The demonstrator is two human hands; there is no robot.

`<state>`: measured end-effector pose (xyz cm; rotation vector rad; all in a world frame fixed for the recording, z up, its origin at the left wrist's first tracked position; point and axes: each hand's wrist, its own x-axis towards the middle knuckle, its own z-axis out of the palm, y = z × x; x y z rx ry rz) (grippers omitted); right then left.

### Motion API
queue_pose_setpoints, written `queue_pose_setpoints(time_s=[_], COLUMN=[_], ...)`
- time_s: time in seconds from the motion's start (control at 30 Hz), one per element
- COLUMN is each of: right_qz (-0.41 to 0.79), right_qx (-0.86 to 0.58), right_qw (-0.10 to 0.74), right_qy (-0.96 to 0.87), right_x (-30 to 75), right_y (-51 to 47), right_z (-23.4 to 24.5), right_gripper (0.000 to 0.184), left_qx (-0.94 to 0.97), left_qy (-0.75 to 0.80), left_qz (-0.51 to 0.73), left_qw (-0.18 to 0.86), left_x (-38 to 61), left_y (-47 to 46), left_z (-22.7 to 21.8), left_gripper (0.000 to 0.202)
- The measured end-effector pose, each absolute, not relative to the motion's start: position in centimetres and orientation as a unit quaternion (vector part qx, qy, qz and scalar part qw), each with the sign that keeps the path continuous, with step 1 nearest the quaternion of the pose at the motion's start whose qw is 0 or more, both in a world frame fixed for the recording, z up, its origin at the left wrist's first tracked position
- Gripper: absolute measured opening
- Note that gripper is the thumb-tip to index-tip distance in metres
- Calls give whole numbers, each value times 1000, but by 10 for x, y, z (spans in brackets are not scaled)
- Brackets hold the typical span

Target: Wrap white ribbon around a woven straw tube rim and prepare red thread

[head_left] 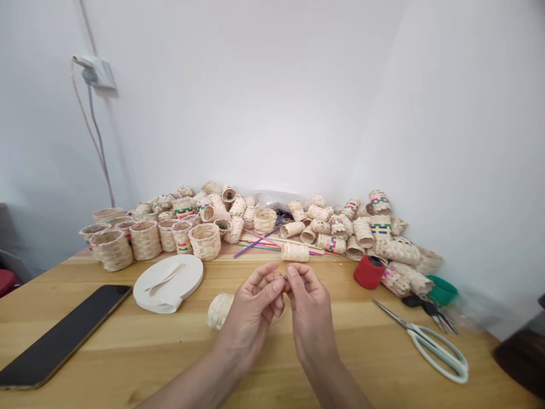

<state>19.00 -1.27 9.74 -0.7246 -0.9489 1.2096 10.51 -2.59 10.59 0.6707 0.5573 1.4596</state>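
Note:
My left hand and my right hand meet above the middle of the wooden table, fingertips almost touching. Each one is closed in a pinch. Whatever lies between the fingertips is too small to make out. Partly behind my left wrist, a small woven basket lies on its side. Another small woven basket rests just beyond my fingertips. To the right stands a red spool of thread, and nearer to me lie scissors with pale handles.
A black phone and a roll of white strip lie on the left. Finished-looking woven baskets stand behind them. Coloured strips and more heaped baskets line the wall. Pliers and a green bowl-shaped piece sit at right.

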Motion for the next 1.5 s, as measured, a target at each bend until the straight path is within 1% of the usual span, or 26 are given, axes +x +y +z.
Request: queue_pose_setpoints(time_s=[0.1, 0.2, 0.4, 0.57, 0.7, 0.9, 1.1, 1.2, 1.3, 1.4, 1.5], right_qz=[531, 519, 458, 474, 499, 588, 585, 544, 468, 334, 163], right_qx=[-311, -314, -321, -282, -256, -188, -172, -196, -243, -300, -323], right_qw=[670, 661, 622, 603, 586, 557, 537, 541, 541, 533, 516], right_qy=[-415, -441, -548, -576, -585, -556, -583, -611, -655, -717, -777], right_x=[187, 193, 214, 214, 207, 199, 199, 200, 206, 214, 220], right_y=[-12, -6, 19, 38, 41, 35, 31, 31, 31, 29, 26], right_z=[98, 103, 138, 160, 160, 159, 158, 158, 162, 166, 170], right_gripper=[26, 26, 27, 28, 26, 25, 24, 23, 21, 14, 13], left_qx=[315, 360, 492, 534, 530, 522, 512, 519, 532, 547, 562], left_qy=[266, 290, 273, 280, 280, 291, 289, 299, 311, 328, 341], left_qz=[640, 642, 650, 646, 653, 637, 641, 645, 646, 634, 621], left_qw=[648, 612, 511, 468, 463, 486, 492, 474, 450, 438, 427], left_x=[106, 100, 72, 64, 66, 70, 74, 75, 73, 71, 69], left_y=[-22, -13, 13, 21, 19, 13, 11, 9, 9, 10, 11], left_z=[106, 112, 151, 169, 168, 169, 170, 170, 169, 167, 167], left_gripper=[29, 26, 21, 23, 23, 24, 28, 21, 20, 21, 23])
